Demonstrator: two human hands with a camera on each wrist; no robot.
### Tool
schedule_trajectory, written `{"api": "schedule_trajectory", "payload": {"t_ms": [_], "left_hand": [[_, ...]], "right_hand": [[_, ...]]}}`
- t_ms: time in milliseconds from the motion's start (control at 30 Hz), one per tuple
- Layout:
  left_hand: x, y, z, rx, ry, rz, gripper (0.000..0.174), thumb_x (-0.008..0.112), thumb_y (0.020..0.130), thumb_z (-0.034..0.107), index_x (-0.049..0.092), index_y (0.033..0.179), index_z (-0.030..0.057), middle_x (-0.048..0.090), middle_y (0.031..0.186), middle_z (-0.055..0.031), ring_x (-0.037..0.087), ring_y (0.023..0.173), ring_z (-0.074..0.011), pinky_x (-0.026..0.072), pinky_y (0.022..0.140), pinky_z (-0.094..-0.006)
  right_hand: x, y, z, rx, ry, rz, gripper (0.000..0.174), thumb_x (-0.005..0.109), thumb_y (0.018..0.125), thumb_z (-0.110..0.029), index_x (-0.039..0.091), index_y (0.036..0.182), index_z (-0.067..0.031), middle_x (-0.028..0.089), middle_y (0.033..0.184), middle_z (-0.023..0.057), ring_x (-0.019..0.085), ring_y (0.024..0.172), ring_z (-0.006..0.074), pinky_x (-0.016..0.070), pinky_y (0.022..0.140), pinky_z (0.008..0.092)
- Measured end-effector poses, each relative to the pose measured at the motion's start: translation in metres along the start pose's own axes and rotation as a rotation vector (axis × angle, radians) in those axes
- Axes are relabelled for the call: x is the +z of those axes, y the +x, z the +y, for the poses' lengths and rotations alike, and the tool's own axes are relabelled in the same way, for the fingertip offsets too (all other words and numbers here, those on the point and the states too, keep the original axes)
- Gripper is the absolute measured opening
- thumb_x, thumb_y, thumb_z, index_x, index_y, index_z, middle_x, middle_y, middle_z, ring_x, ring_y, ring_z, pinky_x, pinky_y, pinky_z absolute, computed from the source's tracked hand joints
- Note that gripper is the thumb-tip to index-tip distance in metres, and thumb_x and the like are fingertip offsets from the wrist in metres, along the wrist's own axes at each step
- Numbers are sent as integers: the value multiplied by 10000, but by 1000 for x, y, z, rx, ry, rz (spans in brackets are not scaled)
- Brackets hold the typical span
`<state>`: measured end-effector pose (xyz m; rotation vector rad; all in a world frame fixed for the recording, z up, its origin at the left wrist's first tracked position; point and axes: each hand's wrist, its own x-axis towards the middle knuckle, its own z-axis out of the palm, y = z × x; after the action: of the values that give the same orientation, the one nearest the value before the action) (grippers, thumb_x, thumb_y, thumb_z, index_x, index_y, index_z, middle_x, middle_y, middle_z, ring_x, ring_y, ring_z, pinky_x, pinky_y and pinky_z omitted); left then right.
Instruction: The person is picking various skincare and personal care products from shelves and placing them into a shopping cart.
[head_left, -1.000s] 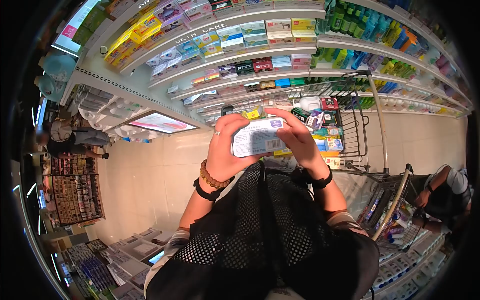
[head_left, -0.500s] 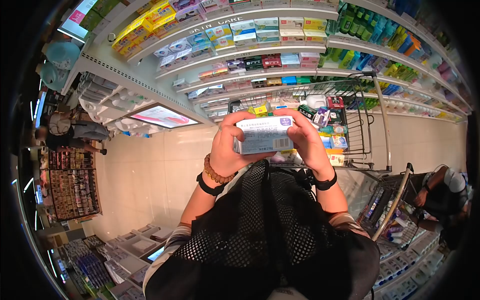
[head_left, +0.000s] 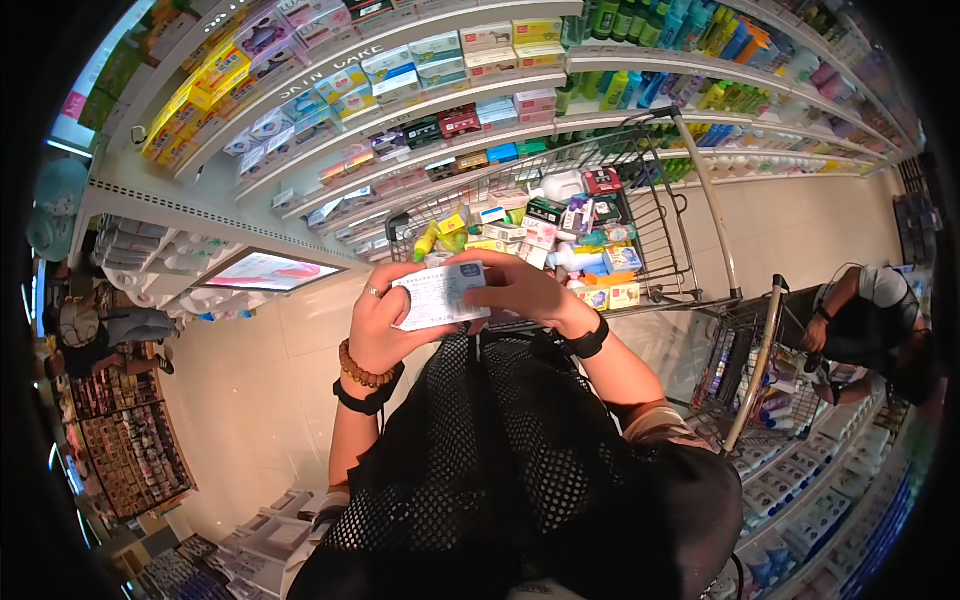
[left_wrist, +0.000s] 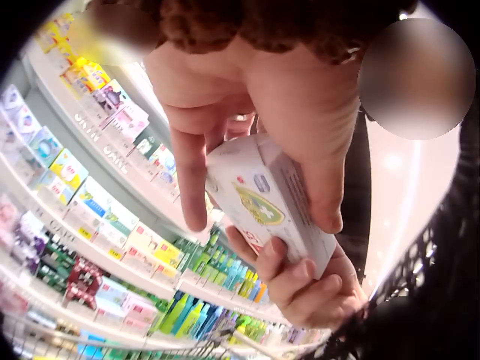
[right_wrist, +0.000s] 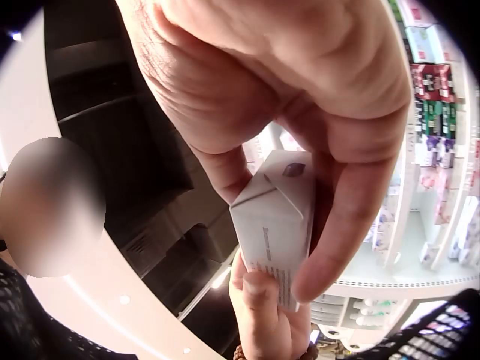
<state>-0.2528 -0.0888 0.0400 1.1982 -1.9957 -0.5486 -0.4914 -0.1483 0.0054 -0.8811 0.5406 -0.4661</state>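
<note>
Smooth card, bright metal and coarse mesh are catching the light.
The printed carton point(head_left: 437, 296) is looking like thin paperboard, smooth and pale, its folded end flap showing a crisp crease. A metal ring point(head_left: 375, 291) is shining; the brown bead bracelet point(head_left: 352, 366) is looking wooden and knobbly, the black wristband point(head_left: 588, 337) matt. Black mesh fabric point(head_left: 545, 470) is appearing rough and perforated. The shopping cart's metal tube point(head_left: 706, 205) is gleaming, the floor tiles point(head_left: 255, 400) are reflecting glossily, and shelf bottles point(head_left: 612, 92) are looking like slick plastic.

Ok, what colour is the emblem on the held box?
The emblem is mostly green with a white cross, clearest in the left wrist view.
</note>
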Motion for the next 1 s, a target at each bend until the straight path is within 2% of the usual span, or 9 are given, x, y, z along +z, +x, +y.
{"api": "schedule_trajectory", "payload": {"t_ms": [167,200,267,367,567,667,800,867,1000], "left_hand": [[31,-39,-63,-338,239,-384,245,802,807,155,638,735,-12,709,1150,-161,670,996,-346,547,831,-423],[26,-40,-62,-444,226,-412,221,780,824,156,654,748,-9,718,1113,-170,670,987,-361,542,831,-437],[20,-52,-76,-542,271,-434,321,776,848,204,600,720,-32,720,1094,-192,672,954,-398,544,823,-436],[8,-68,-88,-731,346,-536,291,773,854,238,645,819,-21,717,1090,-213,676,984,-398,545,855,-435],[17,-81,-110,-728,428,-604,330,750,889,279,685,1078,17,714,1074,-223,686,974,-390,553,859,-444],[20,-70,-101,-725,343,-565,348,741,901,284,670,1113,17,711,1101,-219,689,970,-386,555,854,-447],[22,-63,-97,-749,310,-520,363,735,906,285,659,1142,19,707,1136,-212,689,985,-385,554,863,-448],[23,-65,-95,-784,323,-516,366,734,907,285,660,1145,17,707,1146,-209,688,1002,-388,553,873,-449],[36,-66,-84,-894,386,-551,378,725,911,289,663,1161,12,702,1176,-210,676,1070,-394,544,914,-455]], "right_hand": [[-86,-11,52,260,-722,421,557,772,856,-173,570,1348,-6,726,958,167,726,894,241,597,678,357],[-127,-18,96,25,-1179,604,597,792,786,-210,585,1296,20,717,872,229,723,890,349,576,722,425],[-177,-49,117,339,-1348,867,469,782,767,-221,612,1123,33,713,913,271,710,901,420,567,762,499],[-223,-101,120,549,-1436,1225,471,798,787,-341,652,1032,34,743,899,222,742,835,372,598,711,474],[-291,-110,182,703,-1352,1283,348,678,884,-317,681,1073,-24,743,996,205,728,965,364,588,811,463],[-298,-88,207,606,-1308,844,443,752,847,-339,667,1131,-9,734,986,239,718,965,379,579,810,468],[-258,-45,140,592,-1306,889,470,736,853,-292,644,1214,-5,729,985,251,713,960,383,571,810,484],[-277,-12,116,305,-1363,859,482,700,872,-228,605,1280,9,729,953,241,711,912,405,567,794,509],[-299,92,43,-370,-1584,890,493,645,858,-119,565,1330,-2,626,1291,231,573,1229,382,488,986,503]]}}
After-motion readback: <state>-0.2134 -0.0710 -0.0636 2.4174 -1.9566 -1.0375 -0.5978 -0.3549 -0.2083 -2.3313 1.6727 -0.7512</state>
